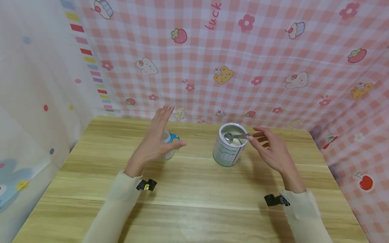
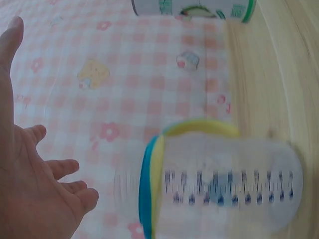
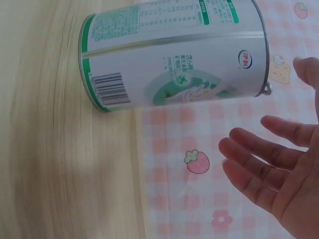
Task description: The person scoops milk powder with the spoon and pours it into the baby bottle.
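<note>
A clear baby bottle [image 2: 229,184] with printed measuring marks, a blue and yellow collar and an uncapped threaded neck stands upright on the left of the table. My left hand [image 1: 155,138] hovers beside and above it, fingers extended, thumb apart, partly hiding it in the head view. To the right is a lidless milk powder tin [image 1: 228,152], white and green. A metal spoon [image 1: 238,136] lies across its mouth, its handle end at the rim. Just right of that handle is my right hand [image 1: 273,152], fingers loosely bent and thumb apart, holding nothing.
The wooden table [image 1: 194,216] backs onto a pink checked curtain [image 1: 194,67]. A white dotted curtain [image 1: 36,84] hangs at the left side, and checked cloth continues along the right.
</note>
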Available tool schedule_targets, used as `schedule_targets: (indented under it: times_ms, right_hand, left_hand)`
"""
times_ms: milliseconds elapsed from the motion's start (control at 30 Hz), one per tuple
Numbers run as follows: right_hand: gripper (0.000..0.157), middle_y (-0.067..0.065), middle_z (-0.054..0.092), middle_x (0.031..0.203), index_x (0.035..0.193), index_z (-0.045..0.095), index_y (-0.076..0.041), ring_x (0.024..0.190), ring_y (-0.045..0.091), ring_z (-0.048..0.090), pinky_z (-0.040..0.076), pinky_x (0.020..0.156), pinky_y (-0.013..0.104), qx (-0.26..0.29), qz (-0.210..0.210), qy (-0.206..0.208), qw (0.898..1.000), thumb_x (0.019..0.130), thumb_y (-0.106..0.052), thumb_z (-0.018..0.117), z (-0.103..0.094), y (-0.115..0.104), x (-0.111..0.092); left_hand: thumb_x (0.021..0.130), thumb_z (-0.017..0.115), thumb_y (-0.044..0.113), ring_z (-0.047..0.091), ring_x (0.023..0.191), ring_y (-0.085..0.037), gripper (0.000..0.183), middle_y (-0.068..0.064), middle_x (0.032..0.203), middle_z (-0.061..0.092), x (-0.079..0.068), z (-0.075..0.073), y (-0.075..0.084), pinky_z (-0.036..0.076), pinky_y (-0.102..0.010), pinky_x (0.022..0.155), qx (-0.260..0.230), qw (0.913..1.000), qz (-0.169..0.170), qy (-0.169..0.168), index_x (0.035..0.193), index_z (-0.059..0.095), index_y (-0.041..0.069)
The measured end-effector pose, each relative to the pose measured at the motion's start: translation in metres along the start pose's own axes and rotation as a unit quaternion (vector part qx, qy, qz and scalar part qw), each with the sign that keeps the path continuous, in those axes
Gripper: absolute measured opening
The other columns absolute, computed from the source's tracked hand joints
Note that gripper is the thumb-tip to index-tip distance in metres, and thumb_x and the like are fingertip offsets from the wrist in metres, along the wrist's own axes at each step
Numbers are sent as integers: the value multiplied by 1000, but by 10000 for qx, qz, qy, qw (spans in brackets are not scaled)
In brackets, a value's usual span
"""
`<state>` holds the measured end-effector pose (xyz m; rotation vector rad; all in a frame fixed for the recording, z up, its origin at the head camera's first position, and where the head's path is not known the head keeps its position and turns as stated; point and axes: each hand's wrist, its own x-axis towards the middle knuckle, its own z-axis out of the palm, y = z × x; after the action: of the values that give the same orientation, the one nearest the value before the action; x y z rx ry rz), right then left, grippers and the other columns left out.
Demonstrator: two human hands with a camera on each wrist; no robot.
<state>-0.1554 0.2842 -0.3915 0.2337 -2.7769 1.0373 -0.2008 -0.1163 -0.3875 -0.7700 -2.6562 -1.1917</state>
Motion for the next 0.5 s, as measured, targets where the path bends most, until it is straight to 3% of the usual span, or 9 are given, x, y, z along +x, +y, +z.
schedule_targets:
  times_ms: [200,500]
  right_hand:
    - [55,17,73,119,141,57,-9,104,30,69,57,87,43,-127,65,96,9999,104,-49,56,3,-5,4]
    - [50,15,76,104,127,64,-7,91,29,70,56,76,36,-209,183,191,9994,102,-50,59,5,-11,8]
  left_hand:
    - [81,68,77,-8,161,-20,111,10,173,-2,8,19,13,10,-67,127,-156,9995,220,-135,163,1,44]
    - [80,76,69,-3,162,-22,114,11,173,-2,15,48,31,18,-66,126,-276,9985,243,-408,162,-1,47]
